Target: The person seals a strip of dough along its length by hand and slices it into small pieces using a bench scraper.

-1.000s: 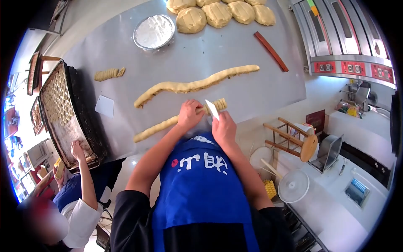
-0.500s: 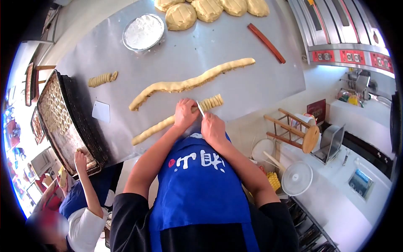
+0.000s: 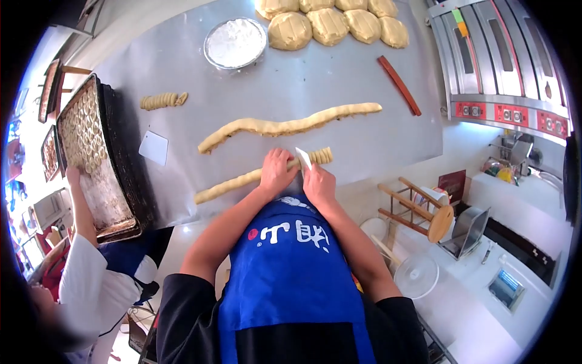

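A thin filled dough roll (image 3: 229, 186) lies along the front of the metal table. My left hand (image 3: 277, 172) is closed over it, fingers pressing on the dough just left of the cut. My right hand (image 3: 319, 184) grips a white dough scraper (image 3: 304, 159), its blade standing at the roll right beside my left fingertips. Thin slices (image 3: 324, 156) sit in a close row to the right of the blade. Beyond both hands, a longer uncut dough roll (image 3: 285, 127) stretches across the table. The scraper's lower edge is partly hidden by my right fingers.
At left are a sliced roll (image 3: 160, 101), another scraper (image 3: 154, 148) and stacked baking trays (image 3: 112, 209), where a co-worker's hand (image 3: 73, 175) rests. Farther back are a bowl of flour (image 3: 235, 42), several dough lumps (image 3: 330, 25) and a reddish stick (image 3: 400, 85).
The scraper has turned to show more of its flat face. The co-worker's hand has moved from the near end of the tray up to the rows of pieces. My view has shifted slightly.
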A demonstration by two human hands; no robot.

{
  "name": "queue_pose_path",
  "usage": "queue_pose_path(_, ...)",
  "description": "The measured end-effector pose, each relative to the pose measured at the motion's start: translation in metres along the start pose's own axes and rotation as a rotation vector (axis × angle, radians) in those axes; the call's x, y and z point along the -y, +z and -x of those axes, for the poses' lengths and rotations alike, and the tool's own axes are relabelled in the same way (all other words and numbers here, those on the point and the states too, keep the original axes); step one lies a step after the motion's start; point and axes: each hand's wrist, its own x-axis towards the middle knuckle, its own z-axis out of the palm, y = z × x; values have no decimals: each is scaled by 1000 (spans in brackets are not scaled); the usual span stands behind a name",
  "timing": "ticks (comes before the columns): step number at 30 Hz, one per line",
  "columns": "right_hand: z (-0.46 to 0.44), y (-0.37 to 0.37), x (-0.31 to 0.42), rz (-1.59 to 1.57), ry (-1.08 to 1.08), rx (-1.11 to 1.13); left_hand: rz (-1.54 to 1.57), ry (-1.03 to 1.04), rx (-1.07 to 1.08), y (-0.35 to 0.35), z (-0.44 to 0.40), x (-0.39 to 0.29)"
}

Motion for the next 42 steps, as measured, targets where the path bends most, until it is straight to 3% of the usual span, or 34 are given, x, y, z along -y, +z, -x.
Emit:
queue_pose_path(5, -3, -23, 23, 13, -18, 37, 6, -76, 79, -2, 0, 3)
queue_pose_path(7, -14, -22, 28, 151, -25, 216, -8, -62, 76, -2, -1, 2)
queue_pose_path(10, -19, -3, 30, 227, -29, 239, -32, -67, 89, -3, -1, 2)
queue_pose_path(14, -9, 28, 12, 110, -50, 13, -95, -24, 91, 0, -1, 11)
queue_pose_path(16, -12, 14, 14, 114, -21, 41, 64, -71, 9, -4, 4, 4)
queue_pose_path(20, -7, -10, 24, 52, -6, 46, -28, -44, 73, -17, 7, 2)
queue_pose_path(26, -20, 1, 41, 216, -25, 304, -81, -102, 133, -12, 7, 6)
queue_pose_path(29, -10, 35, 26, 186, -44, 85, -132, -81, 114, -12, 8, 7)
queue_pose_path(33, -14, 9, 26, 119, 36, 117, 10, -45, -32, -13, 14, 7)
queue_pose_path(36, -6, -1, 30, 72, -15, 18, -43, -38, 16, -20, 17, 11)
queue_pose_path(42, -20, 5, 54, 220, -43, 306, -73, -104, 79, -22, 14, 8)
